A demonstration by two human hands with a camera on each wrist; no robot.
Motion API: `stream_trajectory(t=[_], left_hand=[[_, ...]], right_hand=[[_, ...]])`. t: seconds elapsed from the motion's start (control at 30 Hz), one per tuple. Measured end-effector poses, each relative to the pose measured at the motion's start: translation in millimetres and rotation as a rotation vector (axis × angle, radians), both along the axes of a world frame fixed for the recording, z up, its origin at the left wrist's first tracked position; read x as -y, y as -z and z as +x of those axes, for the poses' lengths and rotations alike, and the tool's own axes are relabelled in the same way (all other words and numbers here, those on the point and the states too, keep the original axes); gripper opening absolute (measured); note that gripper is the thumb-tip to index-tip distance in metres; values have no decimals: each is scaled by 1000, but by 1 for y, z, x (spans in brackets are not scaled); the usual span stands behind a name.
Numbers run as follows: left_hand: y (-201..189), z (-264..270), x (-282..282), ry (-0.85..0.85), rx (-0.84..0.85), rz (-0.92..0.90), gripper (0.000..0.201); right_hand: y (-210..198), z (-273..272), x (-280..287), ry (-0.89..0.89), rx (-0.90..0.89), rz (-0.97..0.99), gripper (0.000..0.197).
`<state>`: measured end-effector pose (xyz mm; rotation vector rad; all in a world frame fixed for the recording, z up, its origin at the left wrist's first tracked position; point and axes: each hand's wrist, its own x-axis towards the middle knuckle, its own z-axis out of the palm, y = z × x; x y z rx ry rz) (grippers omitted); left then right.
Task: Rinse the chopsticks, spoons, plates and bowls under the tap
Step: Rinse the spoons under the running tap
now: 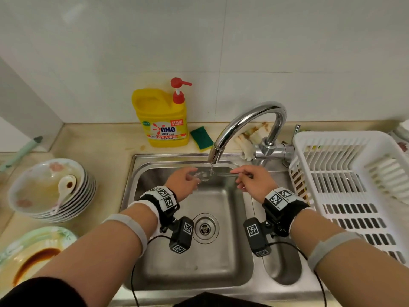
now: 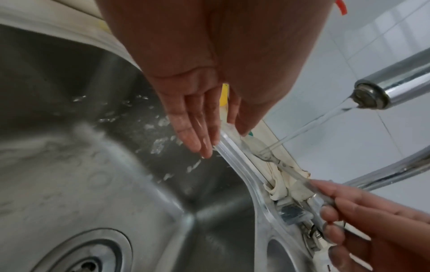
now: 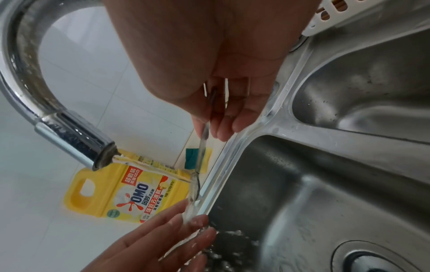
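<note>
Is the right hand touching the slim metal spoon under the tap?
Touching. In the right wrist view the right hand pinches the slim metal spoon by its handle between thumb and fingers; the head view agrees.

1. The sink (image 1: 234,251) is showing brushed, matt stainless steel, wet and spattered with drops.
2. The tap (image 1: 250,120) is gleaming in polished, mirror-like chrome.
3. The spoon (image 3: 202,147) in the right hand (image 1: 254,180) is looking like smooth, shiny metal.
4. The detergent bottle (image 1: 161,120) is showing glossy yellow plastic.
5. The drying rack (image 1: 354,187) is looking like smooth white plastic.
6. The bowls (image 1: 51,191) are shining as glazed ceramic.
7. The sponge (image 1: 200,137) is looking rough and matt.
</note>
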<state>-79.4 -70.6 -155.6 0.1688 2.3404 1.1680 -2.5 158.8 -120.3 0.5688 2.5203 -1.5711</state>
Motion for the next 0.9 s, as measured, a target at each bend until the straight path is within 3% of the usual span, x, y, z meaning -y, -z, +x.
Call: stream_trajectory(t=[0.3, 0.63, 0.9], left_hand=[[12, 1, -9, -224, 208, 383, 23], [17, 3, -17, -304, 237, 451, 13], [7, 3, -28, -314, 311, 509, 20]], right_hand=[[7, -1, 10, 88, 14, -160, 32], [10, -6, 16, 349, 5, -564, 19], [15, -7, 17, 432, -4, -651, 17]])
